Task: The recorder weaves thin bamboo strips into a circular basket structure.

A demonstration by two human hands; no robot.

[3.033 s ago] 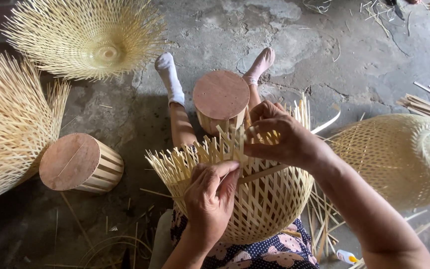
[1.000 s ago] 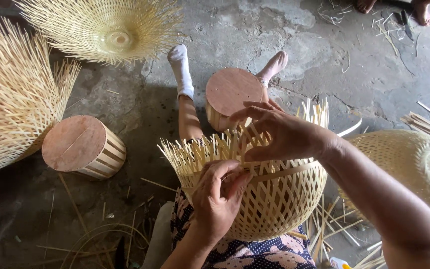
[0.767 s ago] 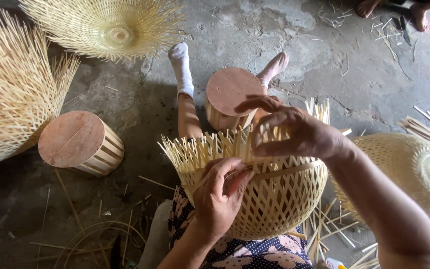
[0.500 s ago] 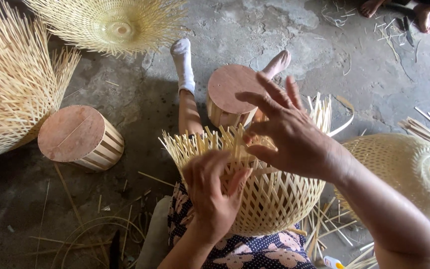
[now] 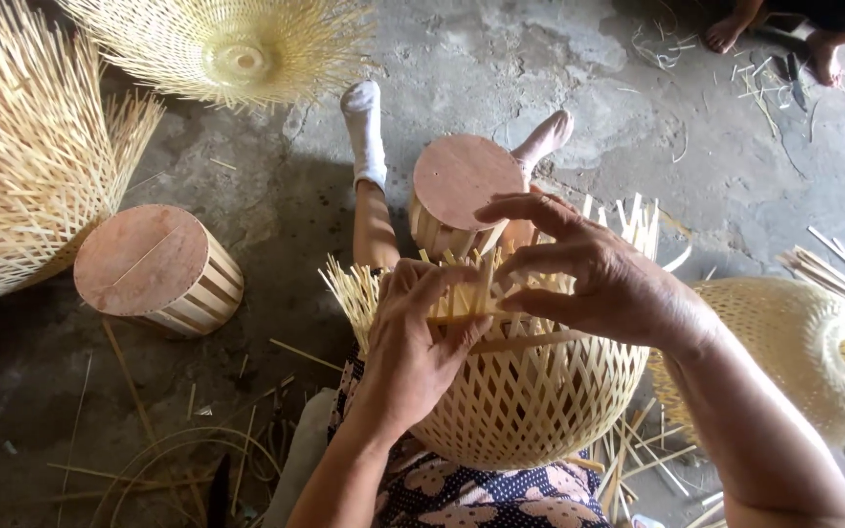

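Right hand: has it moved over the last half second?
Yes. The right hand has dropped from above the wooden drum toward the woven basket rim, fingers curled.

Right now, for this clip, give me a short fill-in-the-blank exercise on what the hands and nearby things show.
1. Both hands, left hand and right hand, work on a half-woven ____ basket.
2. The basket rests on the person's ____.
3. The round block by the left hand lies on the ____ floor.
4. The foot wears a ____ sock.

Missing words: bamboo; lap; concrete; white
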